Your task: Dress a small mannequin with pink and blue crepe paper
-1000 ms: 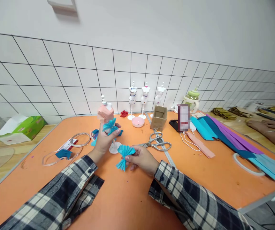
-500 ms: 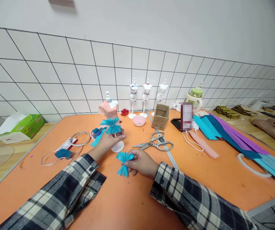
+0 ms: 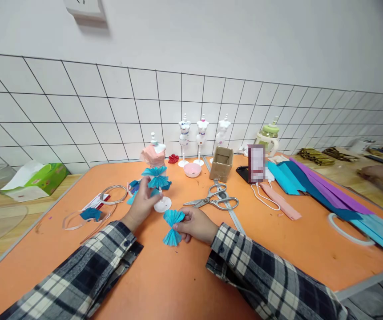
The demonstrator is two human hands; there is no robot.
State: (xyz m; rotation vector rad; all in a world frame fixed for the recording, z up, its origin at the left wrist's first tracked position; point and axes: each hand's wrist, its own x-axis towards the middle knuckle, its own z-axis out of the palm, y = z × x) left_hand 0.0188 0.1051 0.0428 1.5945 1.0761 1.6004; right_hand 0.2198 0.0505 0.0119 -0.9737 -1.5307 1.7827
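My right hand (image 3: 198,225) pinches a light blue pleated paper bow (image 3: 172,227) at its gathered middle, just above the table. My left hand (image 3: 143,200) is at a small dress-form mannequin (image 3: 158,149), its thumb and forefinger apart beside the stem; its other fingers are partly hidden. The mannequin stands upright on a round white base (image 3: 162,204). Peach paper (image 3: 153,156) wraps its torso, and a blue paper ruffle (image 3: 155,176) flares below. Darker blue scraps (image 3: 134,186) lie behind my left hand.
Scissors (image 3: 211,200) lie right of the mannequin. Behind are a pink bowl (image 3: 192,170), a cardboard box (image 3: 221,163) and three bare mannequins (image 3: 202,133). Wire coils (image 3: 114,195) lie left; paper strips (image 3: 314,178) and a phone (image 3: 256,164) right. Another person's hand (image 3: 381,180) is far right.
My left hand has shifted left; its fingers, earlier around the mannequin's lower part, have loosened. My right hand keeps the blue bow nearly in place. The view has tilted up slightly.
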